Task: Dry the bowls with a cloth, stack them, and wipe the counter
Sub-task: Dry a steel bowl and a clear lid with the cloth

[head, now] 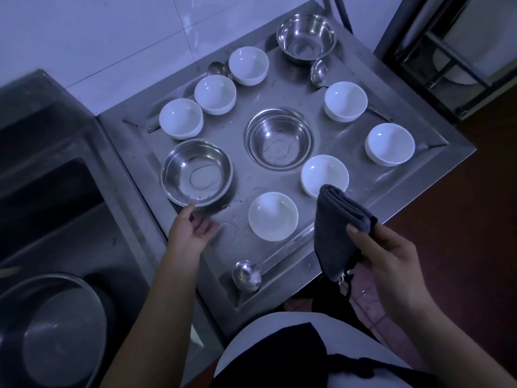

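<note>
Several white bowls stand on the wet steel counter (pixel 330 130), the nearest one (pixel 272 216) between my hands. Three steel bowls are there too: one at the near left (pixel 196 172), one in the middle (pixel 279 139), one at the back (pixel 306 37). My left hand (pixel 193 231) hovers with relaxed fingers just below the near-left steel bowl's rim, a fingertip at the rim. My right hand (pixel 389 256) grips a folded dark grey cloth (pixel 337 228) held upright over the counter's front right edge.
A steel ladle (pixel 246 275) lies at the counter's front edge; two more ladles (pixel 319 71) (pixel 216 69) lie near the back. A deep sink (pixel 47 175) is on the left, with a large steel basin (pixel 53 331) below it. A dark metal rack (pixel 453 51) stands at the right.
</note>
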